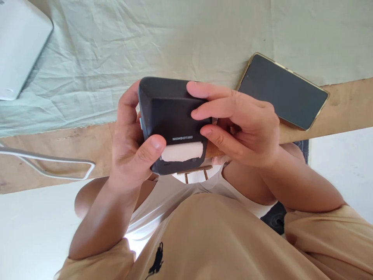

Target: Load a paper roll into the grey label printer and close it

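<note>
A black label printer (171, 112) marked NIIMBOT is held up over the table's near edge. White label paper (183, 152) with a ragged edge shows in its slot, beside a small power button. My left hand (131, 147) is closed around the printer's left side, thumb on the front face and fingers behind. On the other side, my right hand (241, 124) grips the right edge, with its fingertips and thumb resting on the top face. Part of its fingers is hidden under the hand.
A phone (287, 91) with a dark screen lies right of my hands. A white device (21, 42) sits at the upper left. A white cable (72, 177) loops over the wooden table edge (58, 151). Wrinkled pale green cloth (116, 50) covers the tabletop.
</note>
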`<state>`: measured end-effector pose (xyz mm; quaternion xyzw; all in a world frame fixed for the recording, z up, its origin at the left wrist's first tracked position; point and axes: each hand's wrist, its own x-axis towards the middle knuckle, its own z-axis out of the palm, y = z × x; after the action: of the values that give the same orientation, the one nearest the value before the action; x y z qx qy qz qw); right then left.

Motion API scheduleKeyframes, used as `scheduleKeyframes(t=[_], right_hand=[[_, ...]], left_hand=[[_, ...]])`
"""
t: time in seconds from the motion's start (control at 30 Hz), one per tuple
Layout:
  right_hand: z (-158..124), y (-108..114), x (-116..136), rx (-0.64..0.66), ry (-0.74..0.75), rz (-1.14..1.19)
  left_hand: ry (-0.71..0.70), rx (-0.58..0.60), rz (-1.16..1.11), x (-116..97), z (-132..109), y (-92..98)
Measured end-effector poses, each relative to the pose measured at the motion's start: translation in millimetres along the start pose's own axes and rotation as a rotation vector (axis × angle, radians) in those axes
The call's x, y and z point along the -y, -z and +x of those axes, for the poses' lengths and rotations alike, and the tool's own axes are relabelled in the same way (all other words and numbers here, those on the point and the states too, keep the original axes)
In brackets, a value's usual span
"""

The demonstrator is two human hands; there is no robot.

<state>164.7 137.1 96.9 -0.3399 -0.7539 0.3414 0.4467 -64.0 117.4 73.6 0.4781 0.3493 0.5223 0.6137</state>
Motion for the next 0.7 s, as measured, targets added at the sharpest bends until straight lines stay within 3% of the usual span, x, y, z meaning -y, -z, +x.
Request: scheduleKeyframes(t=[0.4,0.7], right_hand=[[3.3,1.8,8.9,0.056,-0.036,-0.150],[-0.3,-0.7,3.8,0.051,-0.024,-0.136]], left_hand=[[0.058,-0.040,-0.072,-6.2,5.6,-7.7],[0.050,-0.064,-0.077,-4.3,6.0,-8.5]])
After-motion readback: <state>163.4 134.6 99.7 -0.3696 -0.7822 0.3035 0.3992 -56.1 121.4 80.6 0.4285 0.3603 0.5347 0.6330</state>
